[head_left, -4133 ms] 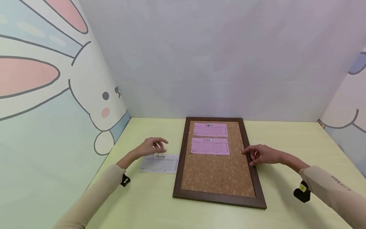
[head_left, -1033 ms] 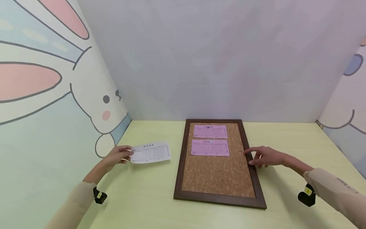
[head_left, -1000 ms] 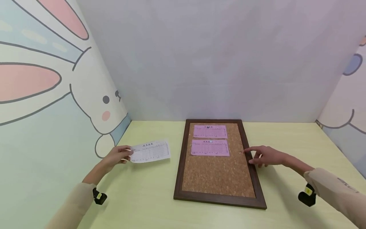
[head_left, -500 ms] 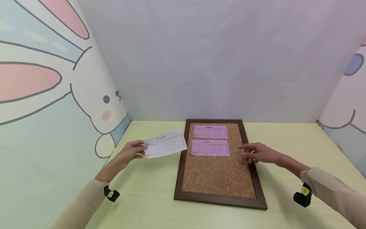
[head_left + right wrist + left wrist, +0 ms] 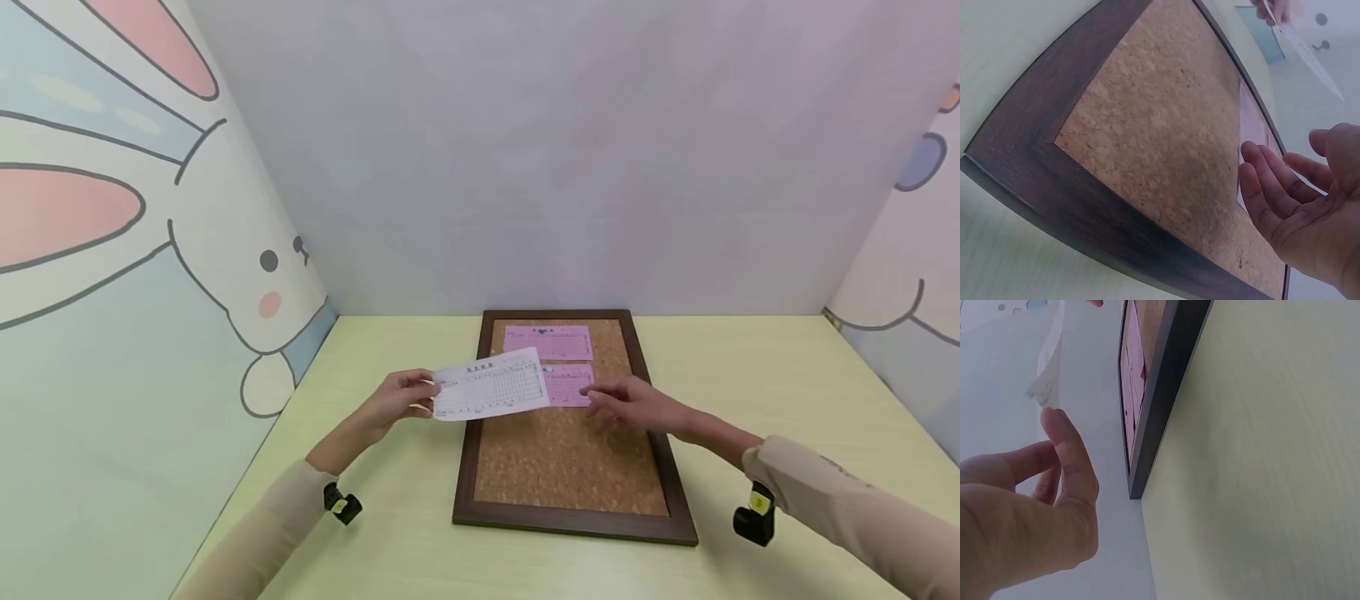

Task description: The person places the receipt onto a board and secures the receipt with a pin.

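White printed slip (image 5: 491, 392) — a ruled form whose header and rows are too small to read — is held in the air over the left edge of the cork board (image 5: 570, 467), hiding part of the lower pink slip (image 5: 570, 387). The left hand (image 5: 401, 400) pinches the slip's left end between thumb and fingers. The right hand (image 5: 637, 406) is relaxed and holds nothing, fingers loosely spread above the cork, just right of the white slip. The upper pink slip (image 5: 547, 342) lies pinned near the board's top; its print is also unreadable. Half a second ago the white slip hung left of the frame over the table (image 5: 787, 392) — and the right hand was at the frame's right rail.
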Tool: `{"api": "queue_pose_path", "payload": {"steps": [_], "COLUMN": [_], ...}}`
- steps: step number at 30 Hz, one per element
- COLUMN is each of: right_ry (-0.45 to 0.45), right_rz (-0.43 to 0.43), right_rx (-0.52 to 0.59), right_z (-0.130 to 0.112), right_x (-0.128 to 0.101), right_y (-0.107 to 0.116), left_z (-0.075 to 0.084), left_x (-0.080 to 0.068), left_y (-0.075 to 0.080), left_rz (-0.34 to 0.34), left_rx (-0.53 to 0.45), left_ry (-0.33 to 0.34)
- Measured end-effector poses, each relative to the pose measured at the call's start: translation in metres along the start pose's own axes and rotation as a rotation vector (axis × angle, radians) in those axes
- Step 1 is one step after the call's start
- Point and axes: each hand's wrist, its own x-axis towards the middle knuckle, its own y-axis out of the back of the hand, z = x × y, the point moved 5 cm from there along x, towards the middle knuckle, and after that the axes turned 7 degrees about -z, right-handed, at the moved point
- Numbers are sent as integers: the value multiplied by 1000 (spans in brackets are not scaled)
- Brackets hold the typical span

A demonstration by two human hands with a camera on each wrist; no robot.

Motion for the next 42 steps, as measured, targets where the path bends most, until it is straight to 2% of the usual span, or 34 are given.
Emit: {"api": "queue_pose_path", "payload": {"steps": [4, 7, 13, 21, 26, 30, 34, 42], "right_ry": [31, 11, -9, 32, 28, 37, 32, -21], "right_rz": [-39, -62, -71, -95, -67, -39, -9, -2], "right_rx": [30, 53, 31, 0, 20, 40, 44, 25], "right_z": [-3, -5, -10, -10, -6, -1, 1, 7], "right_x": [5, 9, 16, 16, 15, 17, 18, 17], "right_y": [-9, -14, -23, -30, -26, -25, -26, -28], "left_z": [1, 3, 3, 0, -6, -12, -14, -16], "left_x": [3, 5, 11, 12, 9, 9, 11, 18], "left_y": [-20, -32, -47, -51, -50, -55, -58, -63], "left_rz": [-60, -103, -142, -132, -124, -143, -163, -149], "left_rx": [10, 6, -11, 8, 15, 24, 54, 136], "left_ry": [8, -7, 1, 22, 47, 67, 68, 57]}}
